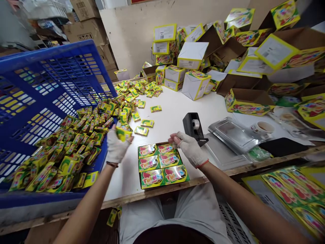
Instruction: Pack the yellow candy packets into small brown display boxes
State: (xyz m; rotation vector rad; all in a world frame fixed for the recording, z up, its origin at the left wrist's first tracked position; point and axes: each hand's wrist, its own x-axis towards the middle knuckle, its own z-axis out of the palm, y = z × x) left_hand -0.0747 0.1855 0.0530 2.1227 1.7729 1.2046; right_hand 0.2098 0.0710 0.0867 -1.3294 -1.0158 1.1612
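My left hand [117,146], in a white glove, is closed round a small yellow-green packet [123,133], held up beside the tipped blue crate [38,84]. My right hand [189,147], also gloved, hovers with curled fingers over the far right corner of an open display box [162,165]. The box lies flat on the white table [175,112] and holds several colourful packets in two columns. I cannot make out anything in the right hand's fingers.
The blue crate spills a heap of small packets [76,142] onto the table's left side. A black tape dispenser [194,128] stands just behind my right hand. Clear plastic trays [232,135], a cup [264,128] and stacked yellow cartons [193,73] fill the right and back.
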